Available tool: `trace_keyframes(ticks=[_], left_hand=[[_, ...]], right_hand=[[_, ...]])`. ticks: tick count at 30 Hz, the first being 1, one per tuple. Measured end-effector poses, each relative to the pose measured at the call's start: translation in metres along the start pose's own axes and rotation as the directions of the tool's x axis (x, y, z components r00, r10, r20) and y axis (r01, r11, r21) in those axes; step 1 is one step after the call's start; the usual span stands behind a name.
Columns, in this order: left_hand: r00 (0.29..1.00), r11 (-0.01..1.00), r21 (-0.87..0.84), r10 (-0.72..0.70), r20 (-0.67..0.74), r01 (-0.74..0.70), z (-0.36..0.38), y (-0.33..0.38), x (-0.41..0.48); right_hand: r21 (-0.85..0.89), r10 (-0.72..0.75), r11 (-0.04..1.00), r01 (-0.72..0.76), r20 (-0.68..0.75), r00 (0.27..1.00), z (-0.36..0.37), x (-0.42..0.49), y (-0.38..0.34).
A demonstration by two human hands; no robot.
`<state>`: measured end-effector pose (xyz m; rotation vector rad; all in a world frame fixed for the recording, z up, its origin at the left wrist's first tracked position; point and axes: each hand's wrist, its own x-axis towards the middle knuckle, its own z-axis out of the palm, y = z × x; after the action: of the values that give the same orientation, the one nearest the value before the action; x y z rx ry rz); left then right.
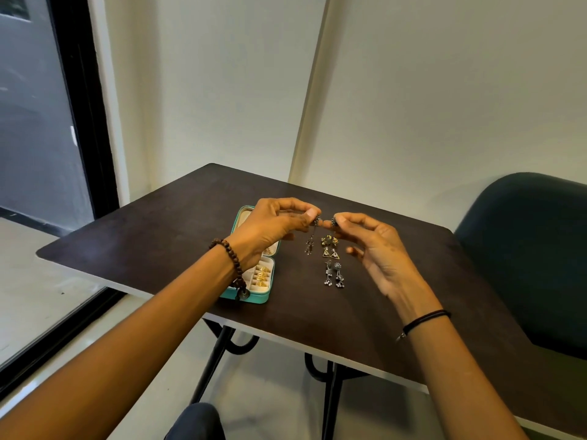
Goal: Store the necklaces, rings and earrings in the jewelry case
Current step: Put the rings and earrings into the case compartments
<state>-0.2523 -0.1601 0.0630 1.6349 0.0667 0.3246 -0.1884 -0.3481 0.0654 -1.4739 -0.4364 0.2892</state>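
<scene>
- A person sits at a dark table (158, 236); both bare forearms reach in from the lower edge of the view.
- The left hand (270, 230) is raised above the table, thumb and forefinger pinching the top of a dangling earring (310, 246), which hangs free below the fingertips.
- The right hand (378, 249) pinches a second earring (334, 221) by its round dark top, just beside the left fingertips. Its other fingers are loosely spread. The lower part of this earring is hard to tell apart from the pieces lying beneath it.
- A teal jewelry case (254, 298) lies open on the table under the left wrist, which hides much of the lid and the middle of the case.
- Gold rings (262, 274) sit in the slotted near compartment.
- To the right of the case, three pairs lie in a column: a gold-green pair (328, 240) farthest away, then a triangular pair (330, 254), then a silver drop pair (333, 276) nearest. Fine detail is too small to read.
- No necklace can be made out.
- A wooden bead bracelet (228, 258) circles the left wrist and a black band (425, 319) the right.
- A dark green chair (524, 249) is cut off at the right edge.
</scene>
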Motion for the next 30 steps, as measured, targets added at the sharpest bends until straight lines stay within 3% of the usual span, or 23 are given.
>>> trace_keyframes(ticks=[13,30], left_hand=[[0.995,0.991,0.103,0.094,-0.046,-0.089,-0.046,-0.010,-0.006],[0.980,0.941,0.333,0.114,-0.163,-0.054,-0.103,-0.043,-0.011]], right_hand=[[-0.086,-0.102,0.990,0.111,0.104,0.989,0.046,0.018,0.014],[-0.028,-0.043,0.999,0.046,0.091,0.995,0.121,0.036,0.046]])
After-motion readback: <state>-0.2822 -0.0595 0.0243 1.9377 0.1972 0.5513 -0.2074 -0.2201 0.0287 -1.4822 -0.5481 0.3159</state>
